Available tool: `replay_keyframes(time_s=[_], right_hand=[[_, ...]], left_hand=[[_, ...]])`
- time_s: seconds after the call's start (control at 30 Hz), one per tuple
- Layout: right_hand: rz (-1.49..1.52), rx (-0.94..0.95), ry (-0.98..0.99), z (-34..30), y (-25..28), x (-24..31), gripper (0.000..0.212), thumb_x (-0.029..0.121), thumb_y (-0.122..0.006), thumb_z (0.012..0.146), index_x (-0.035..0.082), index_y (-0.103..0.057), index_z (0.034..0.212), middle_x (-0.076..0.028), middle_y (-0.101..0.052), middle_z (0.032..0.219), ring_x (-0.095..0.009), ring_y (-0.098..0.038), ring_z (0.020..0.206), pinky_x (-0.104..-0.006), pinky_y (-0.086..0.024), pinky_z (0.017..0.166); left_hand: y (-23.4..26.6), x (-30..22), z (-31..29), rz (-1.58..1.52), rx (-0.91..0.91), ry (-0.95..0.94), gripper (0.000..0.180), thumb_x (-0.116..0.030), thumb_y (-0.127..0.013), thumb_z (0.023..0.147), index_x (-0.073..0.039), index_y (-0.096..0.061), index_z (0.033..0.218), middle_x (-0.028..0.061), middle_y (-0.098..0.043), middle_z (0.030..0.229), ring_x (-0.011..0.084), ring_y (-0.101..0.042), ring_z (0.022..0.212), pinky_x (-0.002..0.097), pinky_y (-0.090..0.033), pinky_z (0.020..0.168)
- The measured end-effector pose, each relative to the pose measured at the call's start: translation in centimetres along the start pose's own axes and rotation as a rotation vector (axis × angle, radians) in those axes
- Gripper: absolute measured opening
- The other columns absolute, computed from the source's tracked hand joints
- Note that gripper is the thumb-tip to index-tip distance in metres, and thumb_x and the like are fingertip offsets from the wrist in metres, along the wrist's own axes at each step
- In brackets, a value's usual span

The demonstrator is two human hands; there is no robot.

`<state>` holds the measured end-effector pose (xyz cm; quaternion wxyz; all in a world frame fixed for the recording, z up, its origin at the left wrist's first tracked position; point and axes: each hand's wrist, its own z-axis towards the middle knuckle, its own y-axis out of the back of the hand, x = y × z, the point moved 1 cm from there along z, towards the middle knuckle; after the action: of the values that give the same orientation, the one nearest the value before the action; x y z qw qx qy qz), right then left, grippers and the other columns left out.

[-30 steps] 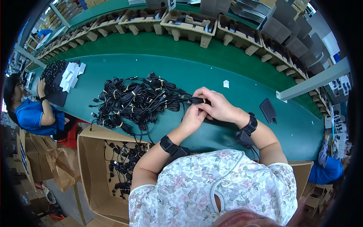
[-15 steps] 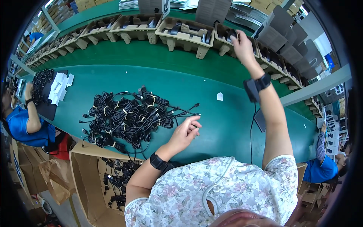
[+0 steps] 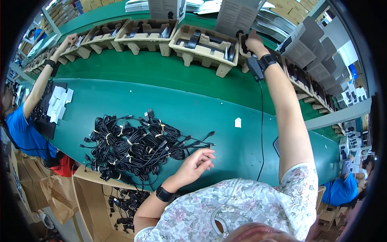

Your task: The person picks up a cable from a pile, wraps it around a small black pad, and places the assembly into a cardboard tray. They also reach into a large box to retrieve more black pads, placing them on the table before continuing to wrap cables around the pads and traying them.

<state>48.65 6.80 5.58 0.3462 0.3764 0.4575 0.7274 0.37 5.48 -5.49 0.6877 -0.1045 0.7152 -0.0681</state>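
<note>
My right hand (image 3: 253, 43) reaches to the far side, into a tan molded pulp tray (image 3: 242, 56). Its fingers curl down among the black parts there, and whatever they grip is hidden. A black device with a cable (image 3: 255, 68) is strapped at that wrist. My left hand (image 3: 196, 164) rests low over the green table, palm partly turned up, fingers loosely bent and apart, nothing in it. Just left of it lies a heap of bundled black cables (image 3: 139, 143), some plug ends pointing toward the hand.
More pulp trays (image 3: 205, 50) with black parts line the raised green ledge (image 3: 161, 64). Grey printed cartons (image 3: 238, 18) stand behind them. A white paper scrap (image 3: 238, 122) lies on the table (image 3: 217, 141). An open cardboard box (image 3: 90, 197) holds cables below. A co-worker in blue (image 3: 30, 133) reaches at left.
My right hand has gone lower into the tray, and the black part seen in its fingers is now hidden. My left hand stays beside the cables. The left co-worker's arm has stretched to the trays.
</note>
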Motion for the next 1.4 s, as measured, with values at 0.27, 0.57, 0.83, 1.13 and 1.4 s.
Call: replay_keyframes(time_s=[0.27, 0.57, 0.83, 1.13, 1.4], right_hand=[[0.008, -0.15, 0.06, 1.7, -3.1, -2.0, 0.033, 0.015, -0.058, 0.081, -0.003, -0.05, 0.107, -0.027, -0.06, 0.102, -0.04, -0.058, 0.097, -0.0439, -0.049, 0.078], [0.176, -0.001, 0.031, 0.0, -0.2, -2.8, 0.027, 0.018, -0.052, 0.081, 0.001, -0.06, 0.101, -0.02, -0.063, 0.096, -0.035, -0.059, 0.093, -0.0424, -0.048, 0.078], [-0.184, -0.089, 0.306, -1.7, -0.8, -2.5, 0.028, 0.013, -0.053, 0.08, 0.001, -0.062, 0.103, -0.02, -0.061, 0.105, -0.037, -0.059, 0.097, -0.0413, -0.049, 0.08], [-0.355, -0.39, 0.431, -5.9, 3.1, -4.2, 0.024, 0.028, -0.054, 0.088, 0.012, -0.06, 0.104, -0.013, -0.064, 0.097, -0.029, -0.061, 0.081, -0.0379, -0.05, 0.064], [-0.349, 0.288, 0.359, -23.5, 13.7, -12.3, 0.048, 0.049, -0.062, 0.076, 0.013, -0.06, 0.108, -0.01, -0.064, 0.094, -0.031, -0.061, 0.088, -0.043, -0.049, 0.069]], left_hand=[[-0.1, -0.3, 0.4, 0.025, -0.001, 0.021, 0.03, 0.001, -0.045, 0.091, -0.003, -0.044, 0.121, 0.0092, -0.055, 0.108, 0.0142, -0.059, 0.088, 0.0262, -0.049, 0.075], [-0.1, -0.3, 0.0, 0.087, -0.026, -0.004, 0.027, 0.002, -0.045, 0.09, -0.001, -0.047, 0.116, 0.0086, -0.055, 0.105, 0.0141, -0.06, 0.088, 0.0256, -0.05, 0.073], [-0.3, -0.3, -0.1, 0.123, -0.034, 0.009, 0.025, 0.001, -0.045, 0.091, -0.001, -0.047, 0.115, 0.0086, -0.055, 0.105, 0.0141, -0.06, 0.088, 0.0259, -0.05, 0.073], [0.0, 0.7, 0.5, -0.037, -0.042, 0.012, 0.024, 0.0, -0.047, 0.091, 0.0, -0.047, 0.115, 0.0098, -0.057, 0.103, 0.0155, -0.06, 0.085, 0.026, -0.049, 0.074], [0.3, 0.4, 0.8, 0.009, -0.044, 0.016, 0.024, 0.0, -0.047, 0.091, 0.0, -0.047, 0.116, 0.0099, -0.058, 0.101, 0.0151, -0.059, 0.085, 0.0253, -0.048, 0.074]])
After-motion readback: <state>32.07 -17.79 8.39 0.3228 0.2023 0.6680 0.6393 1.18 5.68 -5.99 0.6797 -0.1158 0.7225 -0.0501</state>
